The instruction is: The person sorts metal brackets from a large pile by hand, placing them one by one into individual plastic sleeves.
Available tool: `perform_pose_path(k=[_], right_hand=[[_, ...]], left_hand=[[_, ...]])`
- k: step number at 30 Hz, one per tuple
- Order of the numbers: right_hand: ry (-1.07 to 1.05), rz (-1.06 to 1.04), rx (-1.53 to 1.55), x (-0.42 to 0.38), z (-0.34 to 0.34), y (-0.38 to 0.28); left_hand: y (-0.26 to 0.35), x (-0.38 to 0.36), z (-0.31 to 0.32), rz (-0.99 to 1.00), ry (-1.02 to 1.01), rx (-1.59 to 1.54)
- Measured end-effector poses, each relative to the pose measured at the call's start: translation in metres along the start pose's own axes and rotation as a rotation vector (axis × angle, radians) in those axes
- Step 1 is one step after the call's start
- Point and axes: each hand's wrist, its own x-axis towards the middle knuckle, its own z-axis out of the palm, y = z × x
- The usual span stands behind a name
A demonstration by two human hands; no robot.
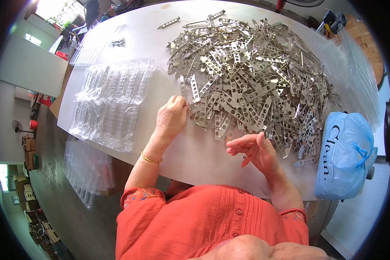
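Note:
A large heap of flat metal strips with round holes covers the middle and right of the white table. At the heap's left edge is my left hand, its fingers pinched together near a metal strip; what lies between the fingertips is too small to make out. My right hand is raised at the heap's front edge, palm turned inward and fingers apart, with nothing visible in it. Left of my left hand lie clear plastic trays under crinkled film.
A blue plastic bag stands at the table's right edge, with clear plastic sheets behind it. More clear trays sit below the table's left edge. A few small metal pieces lie at the back left.

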Motion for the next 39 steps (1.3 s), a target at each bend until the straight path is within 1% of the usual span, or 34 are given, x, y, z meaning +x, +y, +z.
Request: perform_pose_path(k=[2, 6, 10, 12, 13, 15, 16, 17, 19, 21, 23, 29, 31, 35, 39], right_hand=[[-0.011, 0.052, -0.002, -0.001, -0.002, -0.001], [-0.002, 0.040, 0.020, -0.001, 0.000, -0.001], [-0.019, 0.009, 0.032, 0.000, -0.003, 0.001], [-0.012, 0.010, 0.030, -0.003, -0.006, 0.001], [0.000, 0.032, 0.072, -0.004, -0.007, 0.002], [0.029, 0.049, 0.107, -0.004, -0.009, 0.006], [0.028, 0.028, 0.132, -0.004, -0.010, 0.008], [0.029, 0.007, 0.158, -0.005, -0.010, 0.008], [0.086, 0.000, 0.152, -0.005, -0.009, 0.006], [0.060, -0.064, 0.133, -0.004, -0.015, 0.006], [0.117, -0.110, 0.133, -0.004, -0.015, 0.003], [0.188, -0.129, 0.191, -0.005, -0.023, 0.002], [0.181, -0.174, 0.222, -0.004, -0.025, 0.006], [0.199, -0.155, 0.256, -0.004, -0.024, 0.006], [0.196, -0.201, 0.241, -0.002, -0.026, 0.006]], left_hand=[[-0.003, -0.002, 0.002, 0.003, 0.015, 0.022], [0.000, -0.006, -0.003, 0.017, 0.068, 0.088], [0.028, -0.010, -0.018, 0.084, 0.108, 0.066], [0.049, -0.010, -0.021, 0.192, 0.115, 0.077], [0.059, -0.009, -0.021, 0.199, 0.115, 0.062], [0.080, -0.006, -0.020, 0.324, 0.057, 0.009], [0.089, -0.005, -0.019, 0.356, -0.002, -0.005], [0.098, -0.002, -0.018, 0.368, -0.002, -0.022], [0.112, 0.002, -0.012, 0.462, -0.051, -0.038], [0.119, 0.005, -0.003, 0.523, -0.037, -0.057], [0.123, 0.006, 0.006, 0.586, -0.082, -0.086], [0.132, 0.000, 0.025, 0.632, -0.060, -0.193], [0.132, -0.005, 0.030, 0.637, -0.051, -0.228], [0.130, -0.006, 0.030, 0.662, -0.028, -0.243], [0.128, -0.007, 0.031, 0.667, -0.022, -0.244]])
